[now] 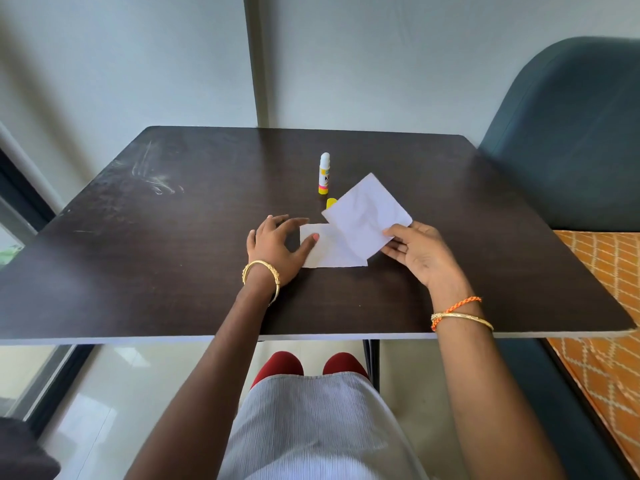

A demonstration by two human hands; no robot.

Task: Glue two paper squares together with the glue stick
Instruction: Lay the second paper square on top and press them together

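Note:
One white paper square lies flat on the dark table. My left hand rests on its left edge with fingers spread, thumb pressing the sheet. My right hand pinches the lower right corner of a second white paper square, held tilted above the first and overlapping its right part. The glue stick, white with a yellow base, stands upright behind the papers. Its yellow cap lies beside it, partly hidden by the raised sheet.
A dark teal chair stands at the table's right rear corner. An orange patterned cloth lies to the right below table level. The wall runs close behind the table. My knees show under the near edge.

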